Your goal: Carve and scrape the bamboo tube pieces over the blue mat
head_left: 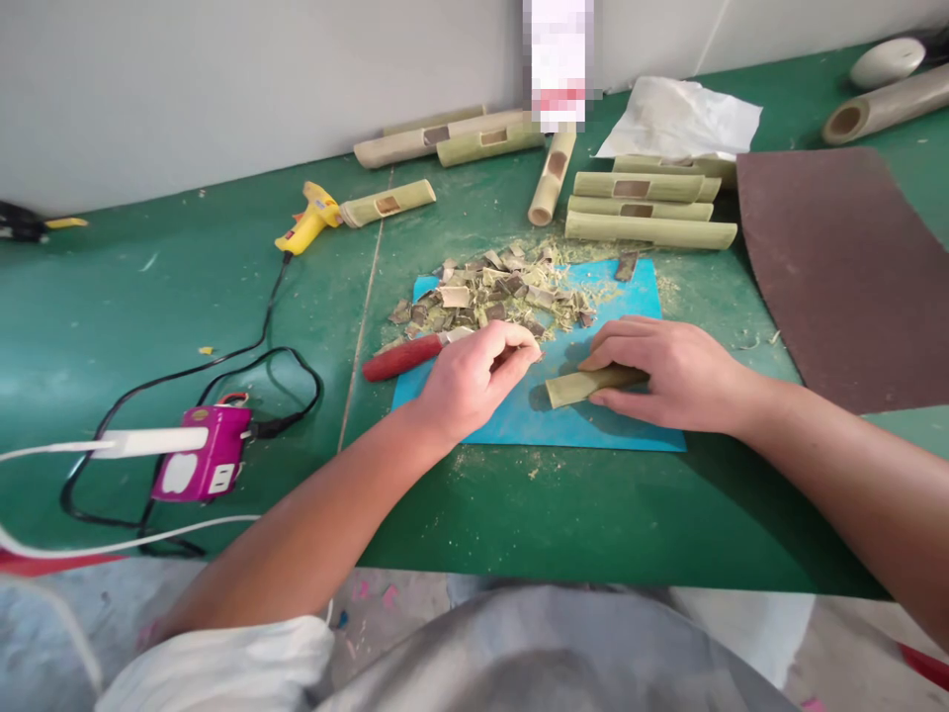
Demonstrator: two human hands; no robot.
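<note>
My right hand (663,371) is closed around a short piece of split bamboo (564,390), its pale left end sticking out past my fingers. The piece rests on or just above a blue sheet (630,430). My left hand (478,371) is pinched a little to the left of it; a tiny brown edge shows at the fingertips, too small to name. Next to that hand lies a knife with a red handle (404,357), its blade partly hidden. Behind both hands a heap of bamboo chips and shavings (500,287) covers the back of the sheet.
Several bamboo tubes with cut windows (650,229) lie at the back. A yellow glue gun (307,220) touches another tube. Cables run to a purple power adapter (200,455) at left. A brown sheet (845,277) and white paper (678,119) lie on the right.
</note>
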